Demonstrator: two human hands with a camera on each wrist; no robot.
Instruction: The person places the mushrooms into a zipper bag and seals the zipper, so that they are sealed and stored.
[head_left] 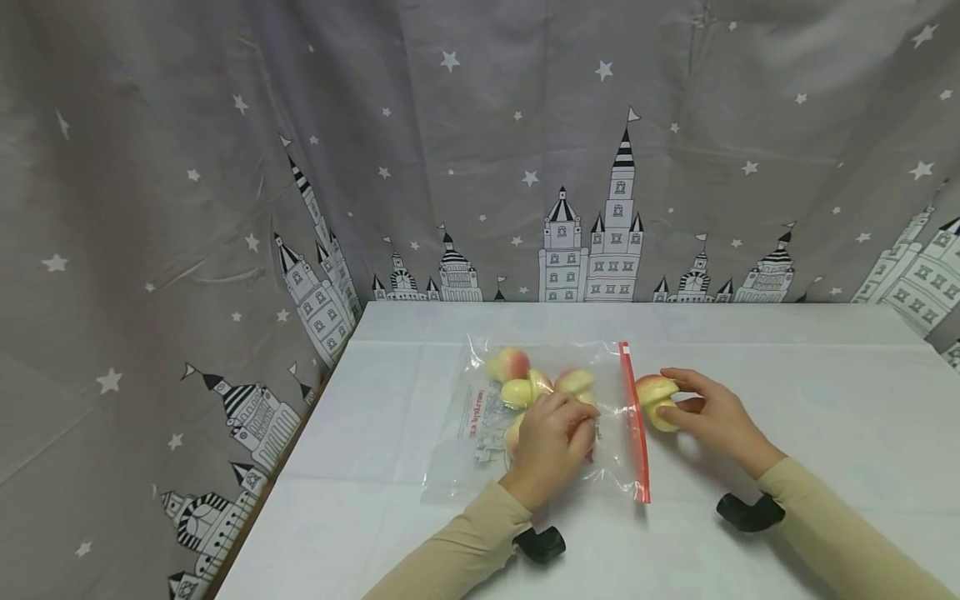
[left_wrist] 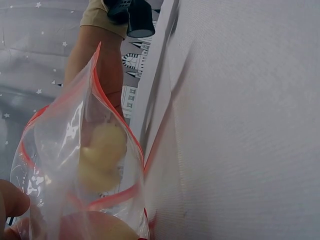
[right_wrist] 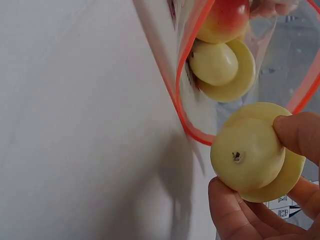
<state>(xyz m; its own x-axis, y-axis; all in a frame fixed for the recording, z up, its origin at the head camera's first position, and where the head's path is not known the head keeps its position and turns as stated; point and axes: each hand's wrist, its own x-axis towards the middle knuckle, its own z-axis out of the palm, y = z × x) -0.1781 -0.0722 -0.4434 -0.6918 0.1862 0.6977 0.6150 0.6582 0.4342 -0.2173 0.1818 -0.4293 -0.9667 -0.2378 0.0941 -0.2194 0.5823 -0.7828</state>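
Observation:
A clear zip bag [head_left: 450,475] with a red closure strip [head_left: 636,433] lies on the table, its mouth to the right. Several toy mushrooms [head_left: 512,365] with red-and-yellow caps and pale yellow stems are inside it. My left hand [head_left: 551,442] pinches the upper plastic near the bag's middle, and both wrist views show the mouth gaping. In my right hand [head_left: 723,421] another toy mushroom [right_wrist: 247,155] is held between thumb and fingers, stem end toward the bag. It is right at the red rim, overlapping it in the right wrist view.
A white cloth covers the table [head_left: 360,433]. Behind and to the left hangs a grey curtain [head_left: 465,150] printed with castles and stars. Black wrist-worn devices [head_left: 542,546] sit below each forearm, close over the tabletop.

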